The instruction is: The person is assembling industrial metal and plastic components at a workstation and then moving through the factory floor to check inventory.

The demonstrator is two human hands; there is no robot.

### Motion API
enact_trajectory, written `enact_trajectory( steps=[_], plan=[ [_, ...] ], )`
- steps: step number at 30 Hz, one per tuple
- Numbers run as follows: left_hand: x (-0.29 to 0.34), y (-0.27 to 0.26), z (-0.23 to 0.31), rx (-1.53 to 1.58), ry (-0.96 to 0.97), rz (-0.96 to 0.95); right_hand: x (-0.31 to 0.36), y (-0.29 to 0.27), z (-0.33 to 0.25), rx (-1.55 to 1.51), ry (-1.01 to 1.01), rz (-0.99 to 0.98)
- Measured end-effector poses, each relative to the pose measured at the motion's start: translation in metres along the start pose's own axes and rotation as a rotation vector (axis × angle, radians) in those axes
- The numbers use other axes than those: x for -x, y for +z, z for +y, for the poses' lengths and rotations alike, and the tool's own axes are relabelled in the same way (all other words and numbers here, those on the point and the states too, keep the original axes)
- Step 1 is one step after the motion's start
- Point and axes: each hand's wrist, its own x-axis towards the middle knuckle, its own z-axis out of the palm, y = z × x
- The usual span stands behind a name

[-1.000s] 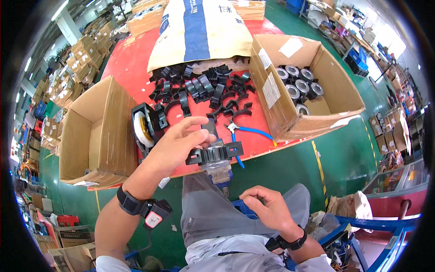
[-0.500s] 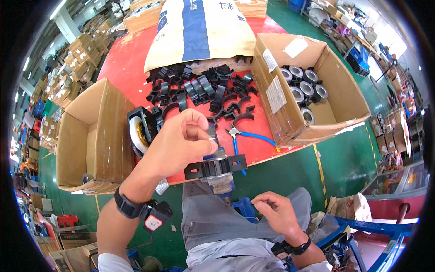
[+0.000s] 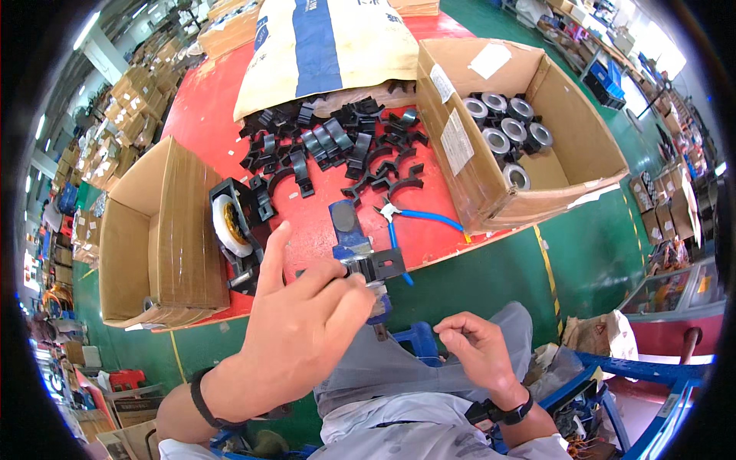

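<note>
Left hand (image 3: 299, 330): index finger extended toward the table, remaining fingers curled at the near side of a black bracket (image 3: 383, 264); the back of the hand hides the fingertips, so whether they pinch the bracket cannot be told. Right hand (image 3: 477, 353): half open above the lap, fingers loosely bent, thumb close to the index finger, no object visible in its grasp.

The bracket sits across a blue vise (image 3: 349, 245) at the near edge of the red table (image 3: 310, 222), its slotted right end exposed. Just right of the vise lie blue-handled pliers (image 3: 429, 218), jaws apart. Beyond, a heap of black clips (image 3: 330, 142) spreads before a cream sack (image 3: 360, 69) with a blue stripe. A tape roll (image 3: 230, 225) in a black holder stands beside the left carton (image 3: 192, 245); the right carton (image 3: 475, 184) contains grey rings (image 3: 515, 130).

Surroundings: green floor (image 3: 498, 268) with yellow lines; stacked boxes (image 3: 146, 96) at far left.
</note>
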Motion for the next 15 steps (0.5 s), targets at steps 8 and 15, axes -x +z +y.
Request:
enact_trajectory(
  steps=[8, 15],
  plan=[
    [-0.01, -0.043, -0.017, 0.315, -0.265, -0.003, 0.004, -0.014, 0.01, 0.003, -0.026, 0.047],
    [-0.047, -0.014, -0.052, 0.666, -0.357, -0.524, -0.014, 0.006, 0.005, 0.155, -0.078, -0.089]
  ],
)
